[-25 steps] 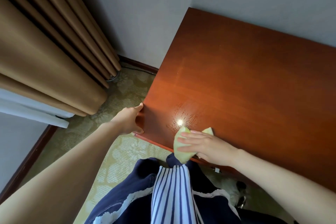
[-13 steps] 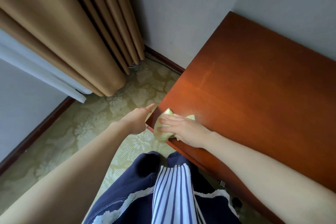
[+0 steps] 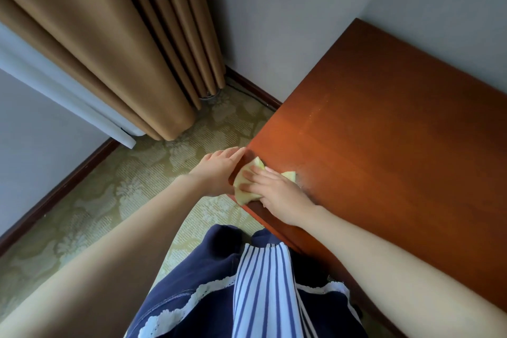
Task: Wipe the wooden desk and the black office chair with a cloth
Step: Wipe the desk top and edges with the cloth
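Note:
A reddish-brown wooden desk [image 3: 397, 132] fills the right side of the view. At its near left corner lies a pale yellow-green cloth [image 3: 242, 191]. My right hand [image 3: 274, 192] presses flat on the cloth with straight fingers, the cloth draped over the corner edge. My left hand [image 3: 219, 170] rests against the desk's left side edge, fingers straight, right next to the cloth. No black office chair is in view.
Tan curtains [image 3: 115, 44] hang at the upper left down to the patterned green carpet [image 3: 137, 181]. A grey wall [image 3: 301, 8] runs behind the desk, with a dark baseboard [image 3: 255, 90] along the floor. My striped and navy clothing [image 3: 260, 288] is directly below.
My right hand has slid the cloth left along the desk's front edge to the near left corner, up against my left hand. The view has turned left.

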### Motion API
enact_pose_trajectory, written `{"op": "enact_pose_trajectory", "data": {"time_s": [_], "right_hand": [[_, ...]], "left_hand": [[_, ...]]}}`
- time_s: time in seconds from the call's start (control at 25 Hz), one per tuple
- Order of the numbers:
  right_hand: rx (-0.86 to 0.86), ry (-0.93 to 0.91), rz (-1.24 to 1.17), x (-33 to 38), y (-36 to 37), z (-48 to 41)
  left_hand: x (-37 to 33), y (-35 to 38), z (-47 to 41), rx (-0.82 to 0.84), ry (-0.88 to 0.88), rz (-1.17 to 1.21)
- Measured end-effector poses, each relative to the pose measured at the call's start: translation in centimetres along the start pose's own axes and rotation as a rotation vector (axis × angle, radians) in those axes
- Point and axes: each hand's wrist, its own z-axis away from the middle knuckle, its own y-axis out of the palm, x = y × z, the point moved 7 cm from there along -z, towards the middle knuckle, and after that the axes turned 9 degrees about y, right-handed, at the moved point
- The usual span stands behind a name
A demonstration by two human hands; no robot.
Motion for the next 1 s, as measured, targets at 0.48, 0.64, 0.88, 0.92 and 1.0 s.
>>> {"op": "enact_pose_trajectory", "data": {"time_s": [0.48, 0.64, 0.88, 0.92, 1.0], "right_hand": [[0.046, 0.228, 0.029, -9.4, -4.3, 8.0], [-0.076, 0.409, -0.070, -11.7, -7.0, 4.7], [-0.237, 0.723, 0.055, -11.5, -8.2, -1.2], [-0.238, 0.731, 0.061, -10.7, -7.6, -1.9], [-0.227, 0.662, 0.061, -8.5, -6.0, -2.8]], "left_hand": [[-2.0, -0.2, -2.2, 0.061, -0.008, -0.026], [-1.8, 0.3, -1.7, 0.081, -0.035, 0.056], [-2.0, 0.2, -1.7, 0.057, -0.069, 0.112], [-2.0, 0.2, -1.7, 0.046, -0.077, 0.129], [-2.0, 0.1, -1.6, 0.023, -0.100, 0.140]]}}
